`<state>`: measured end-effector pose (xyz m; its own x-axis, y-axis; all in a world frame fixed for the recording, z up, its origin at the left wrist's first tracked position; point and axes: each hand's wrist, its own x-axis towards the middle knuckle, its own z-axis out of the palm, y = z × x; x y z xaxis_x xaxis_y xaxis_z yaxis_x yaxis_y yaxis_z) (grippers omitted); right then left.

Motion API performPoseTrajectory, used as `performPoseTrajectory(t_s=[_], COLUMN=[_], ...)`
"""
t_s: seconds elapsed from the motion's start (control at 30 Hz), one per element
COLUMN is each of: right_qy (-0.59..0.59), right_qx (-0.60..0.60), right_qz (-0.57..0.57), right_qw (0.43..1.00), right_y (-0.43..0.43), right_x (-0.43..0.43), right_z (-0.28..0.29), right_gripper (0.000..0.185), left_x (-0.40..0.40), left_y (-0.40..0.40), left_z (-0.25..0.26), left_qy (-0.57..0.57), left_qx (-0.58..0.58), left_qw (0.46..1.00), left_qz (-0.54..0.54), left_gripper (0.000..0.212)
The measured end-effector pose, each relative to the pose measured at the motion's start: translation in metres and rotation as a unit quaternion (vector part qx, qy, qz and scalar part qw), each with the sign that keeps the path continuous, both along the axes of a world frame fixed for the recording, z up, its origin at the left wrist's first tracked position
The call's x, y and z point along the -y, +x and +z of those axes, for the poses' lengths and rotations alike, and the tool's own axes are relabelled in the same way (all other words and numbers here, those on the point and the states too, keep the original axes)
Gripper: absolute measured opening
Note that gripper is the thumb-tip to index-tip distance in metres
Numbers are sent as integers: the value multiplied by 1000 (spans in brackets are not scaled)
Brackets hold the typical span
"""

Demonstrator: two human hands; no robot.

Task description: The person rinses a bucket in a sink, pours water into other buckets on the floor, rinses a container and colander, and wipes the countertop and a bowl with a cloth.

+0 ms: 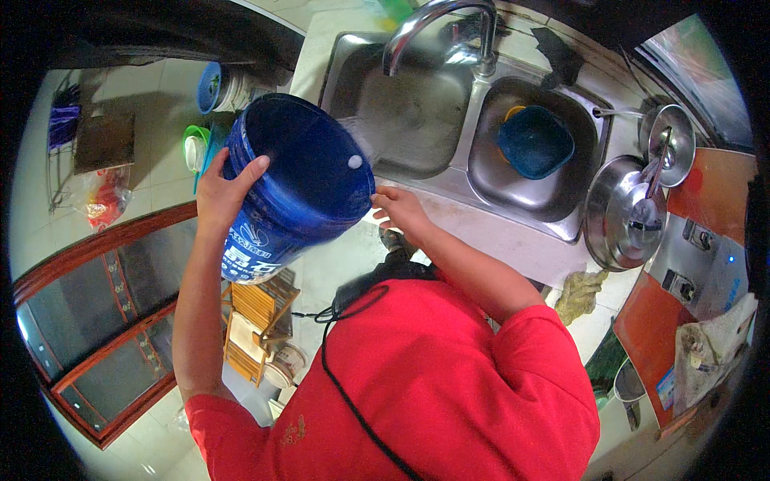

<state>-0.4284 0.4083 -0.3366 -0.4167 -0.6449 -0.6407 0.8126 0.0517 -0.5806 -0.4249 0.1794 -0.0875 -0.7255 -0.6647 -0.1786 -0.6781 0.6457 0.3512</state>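
A large blue plastic bucket [313,180] with white printing on its side is held tilted in front of me, its mouth facing up towards the sink. My left hand [231,186] grips its left side near the rim, the thumb lying over the edge. At the right edge of the rim, the fingers of my right hand [402,210] pinch the bucket. A small round white spot or object [355,162] shows on the inner wall. Just beyond the bucket is the left basin [415,114] of a stainless-steel double sink, under a curved chrome faucet [442,12].
A dark blue plastic basin [535,143] lies in the right sink bowl [493,186]. Metal pot lids [625,210] lean at the counter's right, near a gas stove [704,240]. A rag [580,294] hangs at the counter edge. Folding wooden stools [258,312] stand on the floor.
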Motion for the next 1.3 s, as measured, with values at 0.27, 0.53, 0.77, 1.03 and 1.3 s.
performPoseTrajectory(t_s=[0.27,0.53,0.77,1.03,1.3], right_qy=[14,23,8,13,20], right_qx=[-13,-34,-27,-14,-1], right_qz=[5,2,7,2,4], right_qw=[1000,999,1000,1000,1000], right_y=[-10,-15,-15,-15,-12], right_x=[-2,2,5,5,5], right_z=[11,1,4,3,-2], right_gripper=[42,43,37,33,30], left_x=[-3,-1,-1,1,-1], left_y=[10,4,2,-4,-7], left_z=[9,1,5,-3,-3], left_qy=[104,7,21,-4,14], left_qx=[-44,-5,-2,-5,-8], left_qw=[992,1000,1000,1000,1000], left_qz=[52,18,23,16,13], left_gripper=[91,94,94,96,96])
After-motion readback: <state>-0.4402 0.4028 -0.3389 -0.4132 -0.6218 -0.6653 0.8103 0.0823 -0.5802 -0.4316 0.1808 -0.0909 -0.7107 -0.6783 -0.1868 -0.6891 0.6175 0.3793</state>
